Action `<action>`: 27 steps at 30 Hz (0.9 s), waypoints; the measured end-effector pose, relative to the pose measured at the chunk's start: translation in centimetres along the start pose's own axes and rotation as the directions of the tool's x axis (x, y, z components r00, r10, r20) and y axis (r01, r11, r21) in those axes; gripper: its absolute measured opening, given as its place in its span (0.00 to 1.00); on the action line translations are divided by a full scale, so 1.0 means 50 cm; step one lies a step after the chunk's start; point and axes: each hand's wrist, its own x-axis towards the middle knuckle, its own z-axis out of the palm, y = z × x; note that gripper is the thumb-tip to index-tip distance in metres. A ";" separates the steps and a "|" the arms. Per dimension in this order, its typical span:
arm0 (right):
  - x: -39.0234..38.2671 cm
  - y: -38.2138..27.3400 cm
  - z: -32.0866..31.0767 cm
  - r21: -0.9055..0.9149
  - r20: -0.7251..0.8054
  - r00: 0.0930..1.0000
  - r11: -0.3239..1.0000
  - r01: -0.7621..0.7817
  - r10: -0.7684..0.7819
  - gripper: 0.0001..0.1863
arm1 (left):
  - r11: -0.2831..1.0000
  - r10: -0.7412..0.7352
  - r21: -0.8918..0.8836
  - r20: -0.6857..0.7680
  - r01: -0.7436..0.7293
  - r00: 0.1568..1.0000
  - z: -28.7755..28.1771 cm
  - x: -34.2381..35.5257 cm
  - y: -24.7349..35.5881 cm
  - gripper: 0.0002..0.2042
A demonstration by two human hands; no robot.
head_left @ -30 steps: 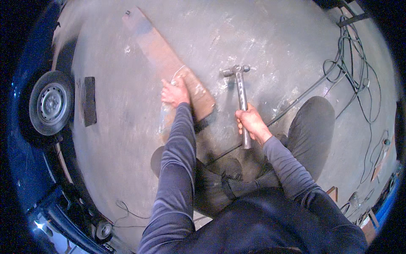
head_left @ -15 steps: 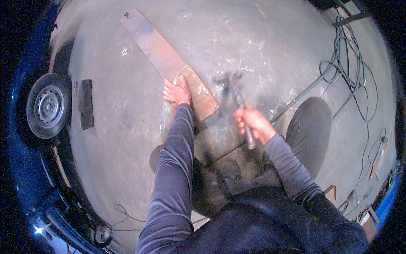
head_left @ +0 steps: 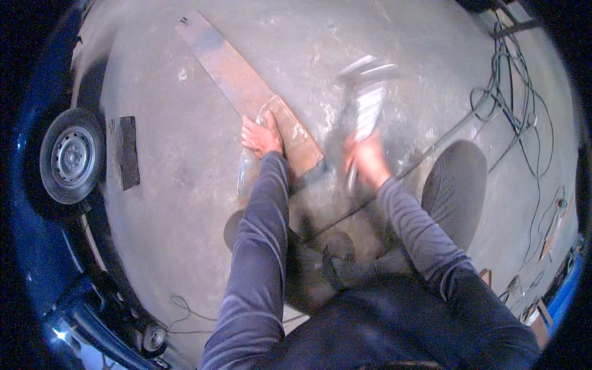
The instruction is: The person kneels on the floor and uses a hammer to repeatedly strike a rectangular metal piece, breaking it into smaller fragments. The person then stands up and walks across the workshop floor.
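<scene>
A long flat rust-brown board (head_left: 225, 65) lies slanted on the floor, with a clear sheet (head_left: 248, 176) at its lower end. My left hand (head_left: 262, 135) grips the board around its left edge near that end, thumb on top. To the right, my right hand (head_left: 367, 157) is closed on the handle of a metal hammer (head_left: 370, 102); both the hammer and this hand are blurred by motion, and the head is a streak above the hand.
A dark vehicle stands along the left, with a wheel (head_left: 73, 157) and a dark rectangular block (head_left: 128, 152) beside it. Tangled cables (head_left: 512, 105) lie on the grey floor (head_left: 160, 240) at right, one running toward my legs. My bent knee (head_left: 453, 191) is at right.
My right hand has risen slightly with the hammer, whose head has swung up and to the right and become smeared. My left hand stays on the board, very slightly shifted right.
</scene>
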 end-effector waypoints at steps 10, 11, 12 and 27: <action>-0.080 0.032 0.011 0.241 0.170 0.930 0.901 -0.361 0.327 0.11 | 0.996 -0.079 -0.034 0.001 0.079 0.997 -0.008 0.006 -0.044 0.37; -0.086 0.038 0.026 0.281 0.224 0.903 0.863 -0.420 0.367 0.11 | 0.997 -0.071 -0.042 0.009 0.072 0.997 -0.012 0.010 -0.045 0.37; -0.087 0.062 0.037 0.210 0.258 0.884 0.870 -0.446 0.391 0.10 | 0.997 -0.063 -0.046 0.021 0.064 0.998 -0.013 0.005 -0.048 0.37; -0.090 0.067 0.029 -0.060 0.341 0.784 0.844 -0.532 0.518 0.09 | 0.998 -0.005 0.066 0.038 0.003 0.999 -0.017 -0.034 0.005 0.41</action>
